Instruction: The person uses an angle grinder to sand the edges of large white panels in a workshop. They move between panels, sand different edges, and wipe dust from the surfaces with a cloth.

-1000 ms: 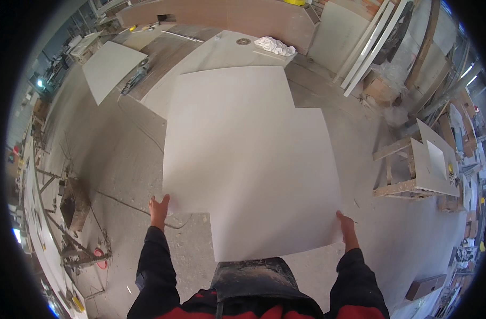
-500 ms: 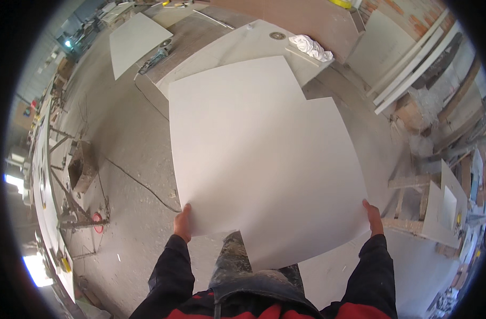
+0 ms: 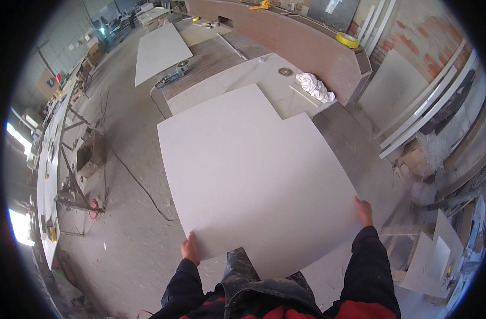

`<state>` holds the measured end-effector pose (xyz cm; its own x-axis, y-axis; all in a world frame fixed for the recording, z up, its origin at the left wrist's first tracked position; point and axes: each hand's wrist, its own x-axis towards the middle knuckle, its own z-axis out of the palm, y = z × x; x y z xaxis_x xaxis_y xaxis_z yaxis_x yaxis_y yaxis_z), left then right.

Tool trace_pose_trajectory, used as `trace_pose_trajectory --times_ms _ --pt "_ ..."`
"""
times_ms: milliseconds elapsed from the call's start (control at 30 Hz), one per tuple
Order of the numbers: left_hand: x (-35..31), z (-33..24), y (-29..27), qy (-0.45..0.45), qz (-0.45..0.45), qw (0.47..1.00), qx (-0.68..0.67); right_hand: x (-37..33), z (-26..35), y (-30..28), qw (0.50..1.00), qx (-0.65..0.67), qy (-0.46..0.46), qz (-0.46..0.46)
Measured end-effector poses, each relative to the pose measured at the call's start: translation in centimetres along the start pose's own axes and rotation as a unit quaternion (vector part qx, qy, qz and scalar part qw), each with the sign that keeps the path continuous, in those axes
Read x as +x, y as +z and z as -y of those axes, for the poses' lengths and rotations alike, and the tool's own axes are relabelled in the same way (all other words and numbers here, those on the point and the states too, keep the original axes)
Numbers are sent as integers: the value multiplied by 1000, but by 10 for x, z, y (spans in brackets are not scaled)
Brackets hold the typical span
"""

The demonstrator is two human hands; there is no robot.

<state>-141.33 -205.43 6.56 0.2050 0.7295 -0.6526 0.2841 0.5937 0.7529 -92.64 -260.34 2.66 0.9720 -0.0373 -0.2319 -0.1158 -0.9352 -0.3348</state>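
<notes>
A large flat white panel (image 3: 248, 170) with a notch cut at its far right and another at its near left is held out in front of me. My left hand (image 3: 190, 248) is closed on its near left edge, thumb on top. On the right edge, my right hand (image 3: 363, 211) grips it the same way; the fingers under the panel are hidden. Past the panel's far edge lies a marbled slab (image 3: 227, 78) on a table, bearing a round metal disc (image 3: 285, 72) and a crumpled white cloth (image 3: 315, 87).
An angle grinder (image 3: 171, 75) and another pale slab (image 3: 160, 52) lie at far left. A black cord (image 3: 142, 186) runs across the floor. Metal-framed tables (image 3: 67, 175) line the left. White strips (image 3: 424, 114), wooden frames and offcuts (image 3: 434, 260) stand at right. Yellow tape (image 3: 348, 40) sits on a brown counter.
The view has tilted up, bringing more of the far workshop in. The panel's far edge sits lower and has swung left; both hands keep their hold.
</notes>
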Motion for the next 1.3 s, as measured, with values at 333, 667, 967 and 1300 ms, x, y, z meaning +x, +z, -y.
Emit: trace_pose_trajectory --times_ms 333,667,967,1300 --pt "36 -13 60 160 -14 987 -28 100 62 -4 1000 12 -21 11" --pt "96 -64 81 142 -68 987 -28 149 203 0 999 53 -4 3" --pt "102 -109 116 97 -109 988 -44 211 237 22 999 25 9 44" --pt "115 -114 119 92 -9 996 -1 111 140 88 891 386 234 -49"
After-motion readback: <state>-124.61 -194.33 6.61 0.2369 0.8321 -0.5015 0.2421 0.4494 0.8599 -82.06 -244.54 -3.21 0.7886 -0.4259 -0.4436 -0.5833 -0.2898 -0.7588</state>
